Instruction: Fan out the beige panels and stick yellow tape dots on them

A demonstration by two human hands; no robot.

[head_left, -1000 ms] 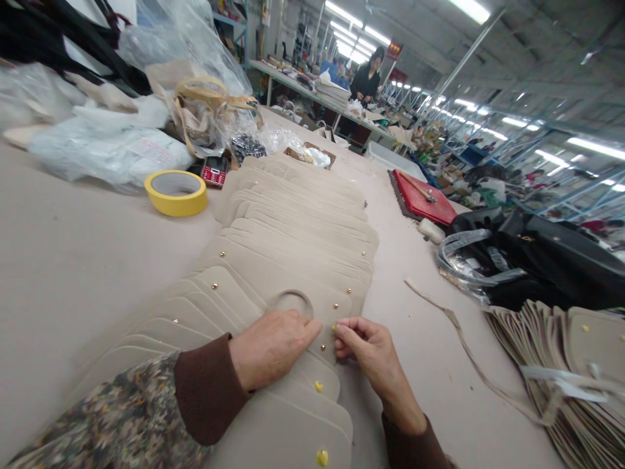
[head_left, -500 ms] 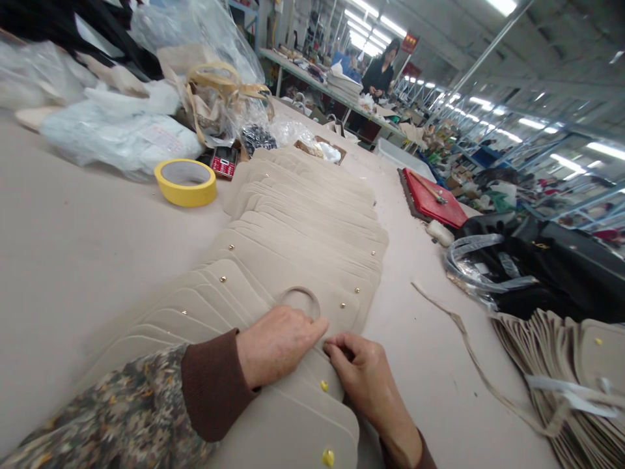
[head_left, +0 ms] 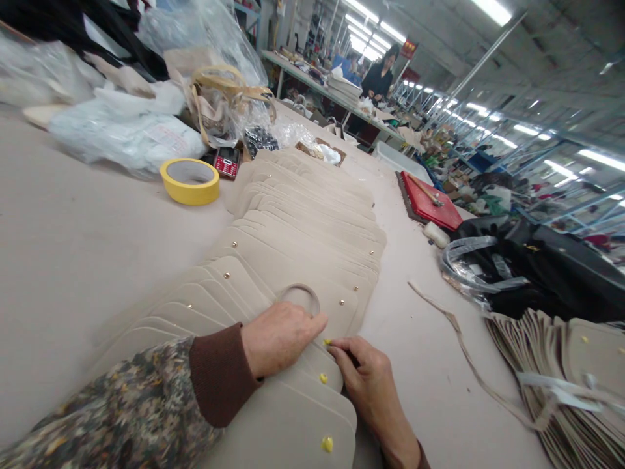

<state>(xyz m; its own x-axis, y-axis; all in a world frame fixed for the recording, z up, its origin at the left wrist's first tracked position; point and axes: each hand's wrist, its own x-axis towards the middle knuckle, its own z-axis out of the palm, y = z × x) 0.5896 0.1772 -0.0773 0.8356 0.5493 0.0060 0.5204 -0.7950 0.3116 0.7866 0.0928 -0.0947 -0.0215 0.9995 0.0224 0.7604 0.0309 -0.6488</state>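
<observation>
Beige bag panels (head_left: 293, 228) lie fanned out in overlapping layers, many with small metal studs. My left hand (head_left: 280, 339) rests on them, its fingers closed on a narrow ring (head_left: 307, 288) that looks like a roll of tape. Most of the ring's lower part is hidden by the hand. My right hand (head_left: 366, 371) is at the right edge of the panels, thumb and forefinger pinched on a small piece of yellow tape (head_left: 327, 341) by a panel corner. Nearer to me, two other studs carry yellow tape patches (head_left: 327, 444).
A wide yellow tape roll (head_left: 190, 182) stands at left, before plastic-wrapped bundles (head_left: 127, 133). On the right are a red slab (head_left: 432, 205) with a hammer, a black bag (head_left: 551, 260), a beige strap (head_left: 459, 332) and a tied stack of panels (head_left: 537, 352). Another person (head_left: 377, 78) stands far back.
My right fingertips have shifted slightly right and down, and the yellow tape piece now shows beside them. My left hand stays on the ring. The camera view has shifted slightly.
</observation>
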